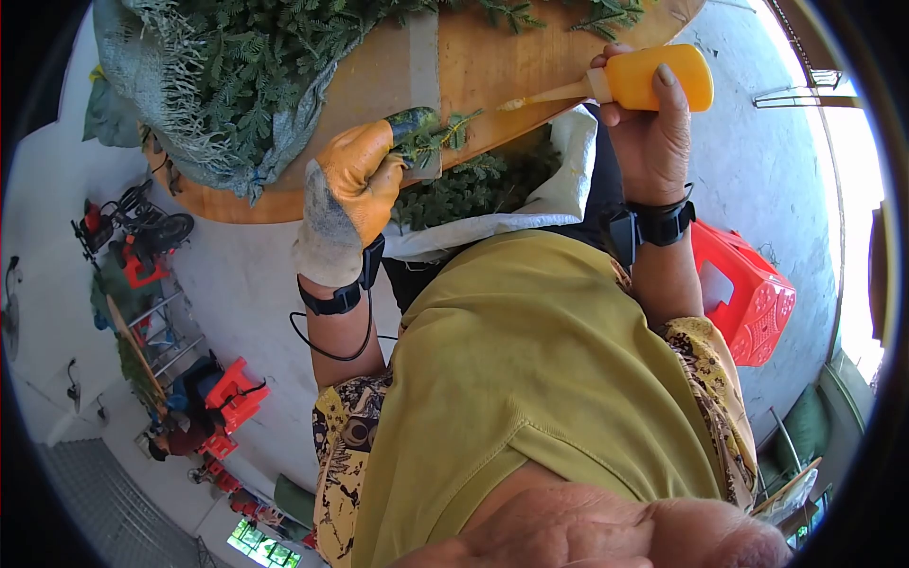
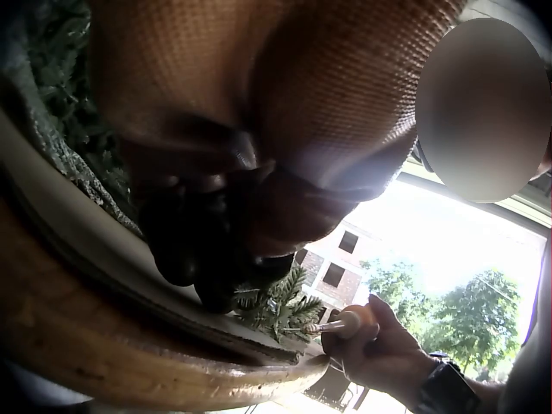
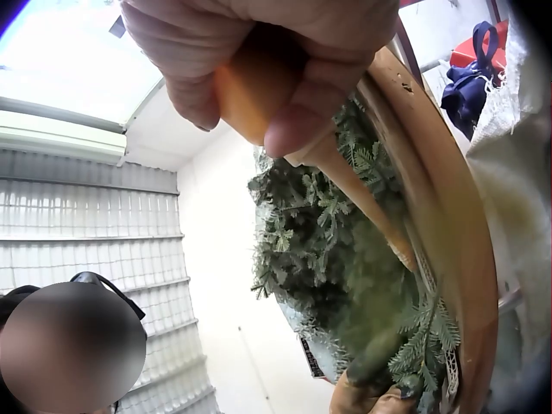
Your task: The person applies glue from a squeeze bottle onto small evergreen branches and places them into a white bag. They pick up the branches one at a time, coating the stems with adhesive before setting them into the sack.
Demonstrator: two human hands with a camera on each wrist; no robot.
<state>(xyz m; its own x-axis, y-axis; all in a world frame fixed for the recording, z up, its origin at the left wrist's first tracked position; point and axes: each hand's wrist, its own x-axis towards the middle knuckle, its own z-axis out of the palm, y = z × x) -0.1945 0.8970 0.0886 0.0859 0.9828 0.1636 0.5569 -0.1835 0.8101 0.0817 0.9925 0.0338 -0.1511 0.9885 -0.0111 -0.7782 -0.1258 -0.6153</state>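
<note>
My left hand, in an orange-and-grey work glove with dark fingertips, pinches a small green fir sprig above the table edge. My bare right hand grips a yellow squeeze bottle tipped on its side. Its long tapered nozzle points at the sprig, with crusted residue at the tip, a short way from the needles in the head view. The right wrist view shows the bottle between fingers and thumb, and the sprig below the nozzle. In the left wrist view the glove hides most of the stem.
A wooden table with a rounded edge carries a heap of fir branches in a frayed woven sack. A white sack with more greenery hangs below the edge. A red stool stands at the right; another person sits far left.
</note>
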